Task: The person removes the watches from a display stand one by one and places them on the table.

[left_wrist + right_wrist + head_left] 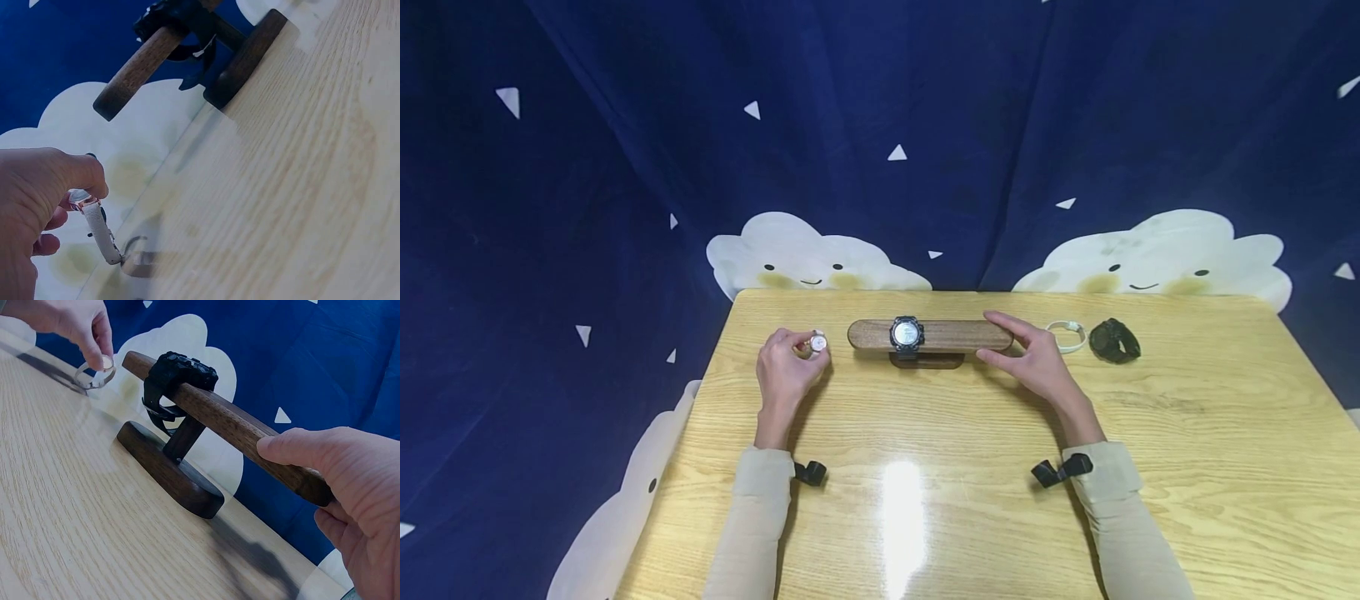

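Observation:
A small white-strapped wristwatch point(97, 225) with a round, rose-gold-rimmed face is pinched between thumb and fingers of my left hand point(786, 367), left of the wooden watch stand point(955, 335). Its strap hangs down toward the table in the left wrist view. My right hand point(1033, 358) grips the right end of the stand's bar, thumb on the near side and fingers on the far side. Around the bar, left of centre, a black digital watch point(907, 333) is fastened, its face up. The stand's dark base point(169, 469) rests on the table.
Right of the stand lie a white band-like watch point(1078, 327) and a chunky black watch point(1115, 342). The wooden table point(985, 483) ends at the back against a dark blue curtain point(850, 108) with clouds. Each sleeve carries a black wrist mount point(811, 473).

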Motion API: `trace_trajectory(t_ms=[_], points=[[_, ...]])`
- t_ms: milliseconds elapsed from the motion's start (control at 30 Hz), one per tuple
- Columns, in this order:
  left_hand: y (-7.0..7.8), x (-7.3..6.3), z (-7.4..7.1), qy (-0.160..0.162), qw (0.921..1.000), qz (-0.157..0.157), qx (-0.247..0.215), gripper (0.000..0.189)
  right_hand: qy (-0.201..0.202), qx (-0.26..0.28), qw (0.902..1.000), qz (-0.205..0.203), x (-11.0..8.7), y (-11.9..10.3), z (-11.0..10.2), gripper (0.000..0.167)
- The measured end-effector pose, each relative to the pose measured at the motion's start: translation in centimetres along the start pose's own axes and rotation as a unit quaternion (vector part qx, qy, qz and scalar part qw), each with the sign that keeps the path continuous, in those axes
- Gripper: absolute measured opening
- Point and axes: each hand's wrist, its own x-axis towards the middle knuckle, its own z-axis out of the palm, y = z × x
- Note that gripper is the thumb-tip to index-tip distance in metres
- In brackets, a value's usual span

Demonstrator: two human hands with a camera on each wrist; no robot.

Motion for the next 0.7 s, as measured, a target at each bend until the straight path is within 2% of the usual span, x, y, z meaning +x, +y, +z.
trace_trajectory(t_ms=[100, 233, 533, 700], points=[[-0.03, -0.01, 0.06, -0.012, 0.9999, -0.010, 0.004, 0.027, 0.000, 0.001, 1.0000, 0.001, 0.00, 0.03, 0.02, 0.059], [-0.10, -0.03, 0.08, -0.021, 0.9997, -0.005, 0.015, 0.028, 0.001, 0.002, 1.0000, 0.001, 0.03, 0.06, 0.01, 0.060], [-0.44, -0.12, 0.09, -0.026, 0.9968, 0.046, 0.060, 0.027, -0.001, 0.006, 1.0000, 0.002, 0.02, -0.09, -0.01, 0.059], [-0.71, -0.17, 0.31, -0.024, 0.9947, 0.072, 0.070, 0.025, -0.004, 0.004, 1.0000, 0.006, 0.00, -0.20, -0.05, 0.059]])
